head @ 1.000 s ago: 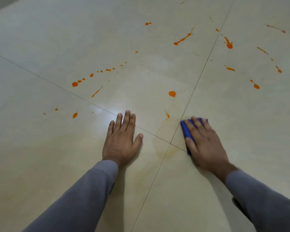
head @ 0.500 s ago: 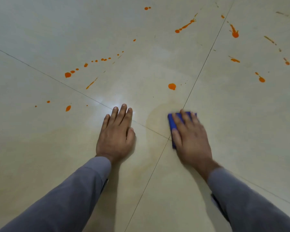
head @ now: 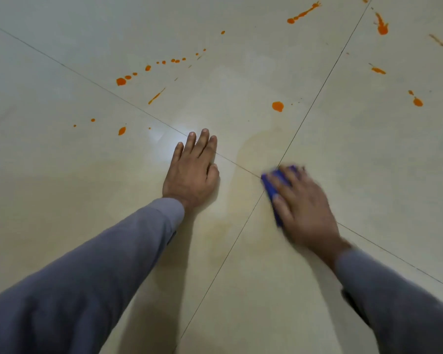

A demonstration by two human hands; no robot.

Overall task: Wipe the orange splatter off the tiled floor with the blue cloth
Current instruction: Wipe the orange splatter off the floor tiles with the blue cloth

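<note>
A folded blue cloth (head: 273, 185) lies flat on the cream tiled floor (head: 368, 154) under my right hand (head: 302, 208), which presses on it beside the crossing of the grout lines; the hand is blurred. My left hand (head: 192, 172) rests palm down on the floor to the left, fingers together, holding nothing. Orange splatter is scattered ahead: a round drop (head: 277, 106) just beyond the cloth, a dotted trail (head: 149, 69) at upper left, and streaks (head: 381, 26) at upper right. A faint yellowish smear (head: 256, 146) surrounds the crossing.
Thin grout lines (head: 315, 100) cross between my hands. A bright light reflection (head: 164, 135) shines on the tile by my left fingertips. Grey sleeves (head: 100, 264) cover both forearms.
My right hand slid the cloth left across the small drop near the grout line, which is gone, then back toward me and right. The left hand stayed planted.
</note>
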